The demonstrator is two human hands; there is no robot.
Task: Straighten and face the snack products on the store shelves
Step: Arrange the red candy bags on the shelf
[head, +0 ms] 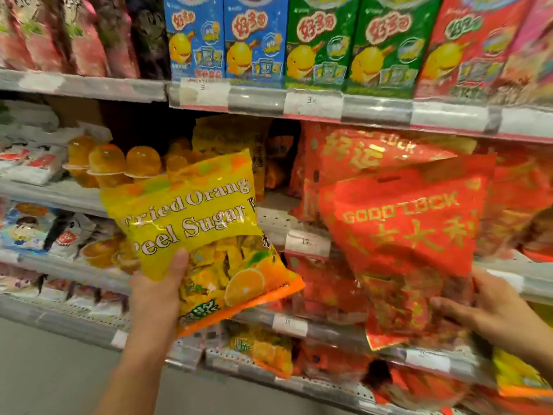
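The left hand (pixel 155 290) gripped a yellow candy bag (pixel 197 235) by its lower left corner, thumb curled over the front and the other fingers hidden behind it. The bag was held off the shelf, tilted with its top leaning left, its front reading "Fried Orange Peel Sugar". Above and to the left of that hand sat a row of orange jelly cups (pixel 110 160) on the shelf, and just behind the held bag stood another yellow bag (pixel 227 136). High above both hands, blue boxes (pixel 224 40) and green boxes (pixel 359 43) stood upright along the top shelf.

The right hand (pixel 478 310) held a red bag (pixel 404 235) marked "GOOD LUCK" at its lower right edge, fingers wrapped along the side and thumb on the front. This bag also hung clear of the shelf, leaning right. Behind it, above the right hand, more red bags (pixel 359 151) filled the shelf. Price tags (pixel 305 242) lined the shelf edge (pixel 260 100) between the two hands.
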